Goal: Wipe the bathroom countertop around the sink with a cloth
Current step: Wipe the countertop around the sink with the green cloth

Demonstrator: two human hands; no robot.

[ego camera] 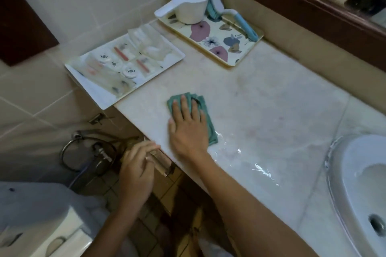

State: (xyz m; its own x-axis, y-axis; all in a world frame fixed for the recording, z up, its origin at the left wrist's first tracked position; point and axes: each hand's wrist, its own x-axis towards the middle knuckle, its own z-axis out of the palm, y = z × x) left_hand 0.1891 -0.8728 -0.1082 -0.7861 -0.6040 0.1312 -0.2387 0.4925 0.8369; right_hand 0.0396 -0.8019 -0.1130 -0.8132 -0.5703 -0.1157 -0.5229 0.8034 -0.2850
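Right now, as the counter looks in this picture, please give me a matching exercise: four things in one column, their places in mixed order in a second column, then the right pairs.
Things
1 green cloth
2 white scoop
3 sink
4 round lidded pot

Places
A on the flowered tray
B under the flat right hand
C on the white tray
D set in the countertop, at the right edge of the view

Pairs: 1-B, 2-A, 3-D, 4-C
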